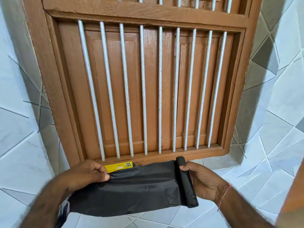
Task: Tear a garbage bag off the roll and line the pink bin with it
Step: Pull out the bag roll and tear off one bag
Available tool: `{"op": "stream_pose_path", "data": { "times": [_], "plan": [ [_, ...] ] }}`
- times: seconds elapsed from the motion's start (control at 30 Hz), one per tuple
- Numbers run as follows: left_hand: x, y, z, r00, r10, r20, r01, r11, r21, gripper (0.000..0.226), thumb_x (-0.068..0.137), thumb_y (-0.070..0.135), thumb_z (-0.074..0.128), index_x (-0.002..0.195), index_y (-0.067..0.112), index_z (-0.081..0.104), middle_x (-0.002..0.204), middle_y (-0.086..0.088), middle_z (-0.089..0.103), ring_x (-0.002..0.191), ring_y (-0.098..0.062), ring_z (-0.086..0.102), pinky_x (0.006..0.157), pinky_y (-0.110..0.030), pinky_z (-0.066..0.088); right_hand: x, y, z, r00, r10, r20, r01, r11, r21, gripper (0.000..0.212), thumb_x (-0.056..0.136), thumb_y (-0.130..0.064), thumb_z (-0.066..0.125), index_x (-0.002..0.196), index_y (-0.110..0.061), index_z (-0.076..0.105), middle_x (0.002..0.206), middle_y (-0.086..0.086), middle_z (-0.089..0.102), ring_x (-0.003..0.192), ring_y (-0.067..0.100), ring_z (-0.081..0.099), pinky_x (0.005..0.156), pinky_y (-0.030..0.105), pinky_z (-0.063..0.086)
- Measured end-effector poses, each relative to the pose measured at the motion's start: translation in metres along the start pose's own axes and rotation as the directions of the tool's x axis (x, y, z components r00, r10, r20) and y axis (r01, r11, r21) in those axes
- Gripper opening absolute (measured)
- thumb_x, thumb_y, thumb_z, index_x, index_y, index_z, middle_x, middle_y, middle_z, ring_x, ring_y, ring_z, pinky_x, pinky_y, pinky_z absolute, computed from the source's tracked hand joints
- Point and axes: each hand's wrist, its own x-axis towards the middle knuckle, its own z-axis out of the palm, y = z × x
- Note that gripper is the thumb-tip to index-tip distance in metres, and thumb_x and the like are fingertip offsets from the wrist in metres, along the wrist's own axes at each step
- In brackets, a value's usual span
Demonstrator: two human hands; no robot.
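A black garbage bag [134,190] is stretched flat between my two hands, low in the head view. My left hand [87,175] pinches its loose left edge between thumb and fingers. My right hand [202,180] grips the black roll [185,178], which stands nearly upright at the bag's right end, still joined to the sheet. The pink bin is not in view.
Right behind my hands is a brown wooden window [148,83] with white vertical bars. A yellow box [117,167] lies on its sill, partly behind the bag. Pale tiled wall [271,145] surrounds the window. An orange-brown edge [294,203] shows at the far right.
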Motion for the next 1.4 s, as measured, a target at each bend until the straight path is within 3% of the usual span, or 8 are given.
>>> {"op": "stream_pose_path", "data": {
  "times": [0.13,0.27,0.43,0.6,0.9,1.03,1.2,1.4],
  "plan": [
    [0.018,0.013,0.025,0.979,0.077,-0.188,-0.014,0.948,0.317,0.023,0.077,0.046,0.071,0.086,0.026,0.074,0.089,0.004,0.074,0.089,-0.010,0.068,0.082,-0.030,0.051,0.004,-0.001,0.014,0.997,-0.035,0.065,0.041,0.995,-0.094,0.038,0.065,-0.009,0.068,0.102,0.000,0.072,0.108,0.022,0.068,0.094,0.034,0.066,0.097,0.045,0.048],
    [0.027,0.060,0.096,0.980,0.180,0.083,-0.160,0.965,-0.207,0.052,0.080,0.056,0.062,0.123,0.026,0.063,0.121,0.010,0.069,0.115,-0.002,0.060,0.100,-0.024,0.045,0.007,-0.004,0.035,0.980,-0.040,0.194,0.077,0.979,-0.188,0.043,0.073,-0.004,0.062,0.115,0.005,0.065,0.110,0.022,0.066,0.099,0.033,0.064,0.095,0.042,0.049],
    [0.040,0.062,0.127,0.980,0.137,0.146,-0.055,0.886,-0.460,0.062,0.073,0.050,0.075,0.097,-0.006,0.065,0.092,-0.014,0.065,0.087,-0.024,0.058,0.074,-0.034,0.043,0.006,-0.009,0.029,0.988,-0.027,0.154,0.056,0.980,-0.192,0.049,0.075,-0.011,0.062,0.122,0.006,0.061,0.117,0.025,0.064,0.106,0.036,0.061,0.107,0.051,0.040],
    [0.046,0.068,0.109,0.983,0.177,0.054,-0.154,0.944,-0.293,0.018,0.087,0.025,0.069,0.078,0.009,0.068,0.073,-0.004,0.062,0.070,-0.013,0.055,0.061,-0.026,0.041,0.003,-0.001,0.011,0.997,-0.030,0.078,0.038,0.994,-0.104,0.051,0.081,-0.012,0.067,0.128,0.003,0.058,0.137,0.027,0.054,0.128,0.043,0.050,0.114,0.051,0.035],
    [0.040,0.064,0.071,0.980,0.138,0.144,-0.108,0.974,-0.200,0.019,0.084,0.029,0.072,0.081,0.011,0.072,0.082,-0.005,0.070,0.077,-0.015,0.064,0.069,-0.028,0.046,0.004,-0.002,0.004,0.996,-0.087,-0.004,0.087,0.996,-0.031,0.034,0.066,-0.013,0.072,0.098,-0.005,0.077,0.105,0.019,0.073,0.089,0.030,0.071,0.082,0.039,0.056],
    [0.034,0.057,0.064,0.979,0.116,0.166,-0.083,0.978,-0.189,0.050,0.075,0.044,0.076,0.099,0.000,0.069,0.108,-0.020,0.072,0.103,-0.035,0.067,0.092,-0.048,0.049,0.002,-0.001,0.013,0.994,-0.106,-0.033,0.104,0.993,-0.052,0.042,0.069,-0.015,0.077,0.108,-0.001,0.072,0.115,0.024,0.069,0.098,0.034,0.068,0.096,0.046,0.052],
    [0.031,0.049,0.060,0.973,0.105,0.205,-0.079,0.988,-0.135,0.050,0.079,0.045,0.072,0.097,-0.001,0.069,0.109,-0.023,0.070,0.094,-0.021,0.065,0.087,-0.038,0.047,0.001,0.002,0.022,0.984,-0.175,-0.026,0.170,0.978,-0.121,0.044,0.078,-0.010,0.071,0.119,0.004,0.063,0.122,0.030,0.064,0.101,0.036,0.066,0.092,0.043,0.054],
    [0.031,0.073,0.089,0.959,0.181,0.218,-0.108,0.945,-0.310,0.029,0.085,0.032,0.071,0.102,0.008,0.070,0.101,-0.008,0.075,0.094,-0.017,0.069,0.085,-0.027,0.052,-0.005,-0.005,0.035,0.982,-0.178,0.066,0.189,0.955,-0.230,0.032,0.086,-0.011,0.066,0.116,-0.001,0.066,0.117,0.025,0.068,0.105,0.035,0.067,0.098,0.045,0.052]
  ]
}}
